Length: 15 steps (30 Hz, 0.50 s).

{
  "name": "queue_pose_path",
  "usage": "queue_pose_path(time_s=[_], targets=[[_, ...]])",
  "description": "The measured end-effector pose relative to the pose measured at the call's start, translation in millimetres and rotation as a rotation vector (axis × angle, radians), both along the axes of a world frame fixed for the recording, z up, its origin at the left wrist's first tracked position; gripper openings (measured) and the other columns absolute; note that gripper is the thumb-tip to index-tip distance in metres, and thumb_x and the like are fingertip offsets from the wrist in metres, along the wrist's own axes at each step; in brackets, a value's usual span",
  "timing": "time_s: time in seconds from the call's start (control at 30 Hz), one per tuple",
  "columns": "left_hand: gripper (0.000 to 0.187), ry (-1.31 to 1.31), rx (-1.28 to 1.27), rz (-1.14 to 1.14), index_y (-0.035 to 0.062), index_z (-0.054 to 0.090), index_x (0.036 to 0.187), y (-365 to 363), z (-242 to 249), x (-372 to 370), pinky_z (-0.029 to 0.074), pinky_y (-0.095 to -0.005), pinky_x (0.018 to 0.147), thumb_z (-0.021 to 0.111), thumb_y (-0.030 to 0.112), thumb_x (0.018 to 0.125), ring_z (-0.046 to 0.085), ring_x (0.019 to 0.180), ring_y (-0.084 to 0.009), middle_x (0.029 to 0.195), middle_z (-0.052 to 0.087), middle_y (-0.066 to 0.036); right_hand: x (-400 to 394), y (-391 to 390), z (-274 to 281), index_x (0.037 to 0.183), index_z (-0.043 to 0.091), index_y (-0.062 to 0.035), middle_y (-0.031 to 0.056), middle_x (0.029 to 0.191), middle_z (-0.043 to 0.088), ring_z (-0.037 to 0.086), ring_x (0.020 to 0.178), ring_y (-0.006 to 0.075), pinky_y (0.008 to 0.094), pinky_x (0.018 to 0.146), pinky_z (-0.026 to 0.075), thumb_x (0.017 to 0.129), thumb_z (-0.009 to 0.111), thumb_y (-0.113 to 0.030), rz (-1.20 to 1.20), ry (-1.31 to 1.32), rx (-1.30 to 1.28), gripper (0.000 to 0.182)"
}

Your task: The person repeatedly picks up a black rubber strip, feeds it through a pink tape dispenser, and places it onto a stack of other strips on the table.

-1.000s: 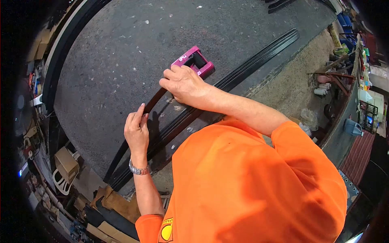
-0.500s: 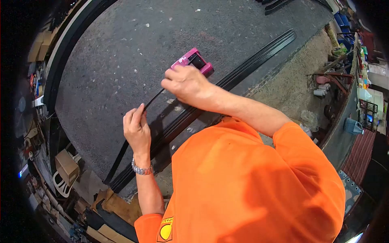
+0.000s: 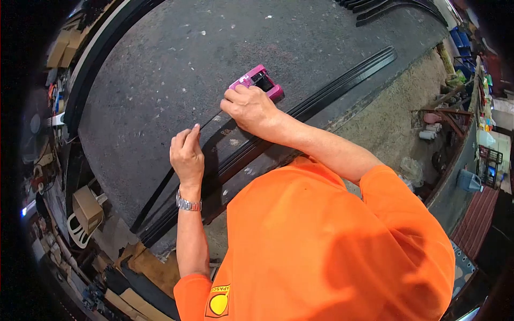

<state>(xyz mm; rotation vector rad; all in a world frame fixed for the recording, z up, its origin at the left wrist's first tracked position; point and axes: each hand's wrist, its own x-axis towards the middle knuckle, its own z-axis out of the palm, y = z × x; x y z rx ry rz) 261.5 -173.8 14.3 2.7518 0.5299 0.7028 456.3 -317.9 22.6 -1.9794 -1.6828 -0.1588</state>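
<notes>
A thin black strip [image 3: 153,201] runs slantwise over the dark table. My left hand [image 3: 187,158] is closed on it partway along, thumb and fingers pinching. Up and to the right, my right hand [image 3: 250,109] is closed at the strip's upper end, the fingertips curled and partly hidden. Just beyond those fingers is a magenta box-like thing [image 3: 274,92] with a black inside; its near part is covered by my right hand. Below both hands, a bundle of long black ribbed strips [image 3: 342,80] lies along the table's near edge, passing under my right forearm.
The worn dark tabletop [image 3: 160,69] has pale specks. More black curved strips [image 3: 385,10] lie at its far right. A long black curved piece [image 3: 88,85] borders the left side. Down on the left are a cardboard box [image 3: 87,207] and a white plastic chair [image 3: 77,232].
The view has shifted slightly, so the table and bundle sit a little lower. Both hands keep their grip on the strip, with the left hand slightly nearer the right.
</notes>
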Motion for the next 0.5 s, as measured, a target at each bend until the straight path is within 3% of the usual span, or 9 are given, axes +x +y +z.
queue_pose_path(time_s=[0.23,0.5], targets=[[0.027,0.001,0.036,-0.036,0.0135,0.074,0.109,-32,-11,57,0.051,-0.0374,0.077,0.07,0.004,0.085,0.065,0.09,-0.0238,0.098,0.068,-0.002,26,-12,-6,0.088,0.065,-0.0108,0.0062,0.092,0.063,0.064,0.09,0.0258,0.0415,0.071,0.05,0.075,0.07,-0.011,0.039,-0.095,-0.005,0.014],[0.018,-0.016,0.064,-0.032,0.0123,0.073,0.104,-67,-12,117,0.051,-0.037,0.071,0.075,0.011,0.086,0.067,0.085,-0.0228,0.095,0.07,-0.003,108,-62,-9,0.083,0.063,-0.0149,0.002,0.085,0.061,0.063,0.085,0.0233,0.04,0.07,0.047,0.078,0.066,-0.013,0.001,-0.14,-0.023,0.006]])
